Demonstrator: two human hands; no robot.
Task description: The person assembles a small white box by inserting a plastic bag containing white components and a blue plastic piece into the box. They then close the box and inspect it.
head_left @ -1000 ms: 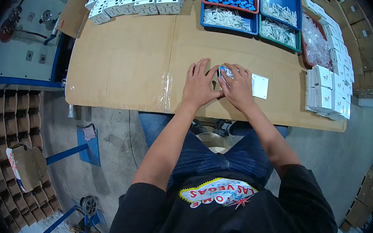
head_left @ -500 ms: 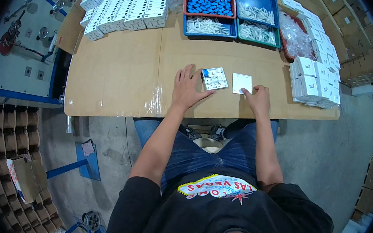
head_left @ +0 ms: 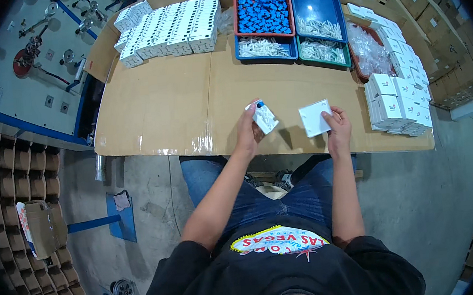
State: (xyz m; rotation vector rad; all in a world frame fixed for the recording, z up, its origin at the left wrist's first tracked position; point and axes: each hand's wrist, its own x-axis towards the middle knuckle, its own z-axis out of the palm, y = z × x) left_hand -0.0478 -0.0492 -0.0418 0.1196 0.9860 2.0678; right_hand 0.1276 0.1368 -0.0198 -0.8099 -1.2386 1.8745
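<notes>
My left hand (head_left: 248, 134) is closed on a small white square unit with a blue piece at one corner (head_left: 265, 118), held tilted just above the cardboard. Beside it on the right, my right hand (head_left: 339, 131) pinches a thin white square plate (head_left: 313, 118) by its right edge. A gap separates the two pieces, and both are off the cardboard surface. Fine detail on the unit is too small to make out.
Cardboard (head_left: 159, 109) covers the table. Stacked white boxes (head_left: 179, 28) fill the far left, and more white boxes (head_left: 395, 106) line the right. At the back stand a red tray (head_left: 237, 11) of blue parts, trays of small white pieces, and clear plastic bags (head_left: 369, 49).
My left hand has picked up the white unit and brought it nearer and tilted. My right hand has lifted the white plate off the cardboard. The whole view has shifted slightly.
</notes>
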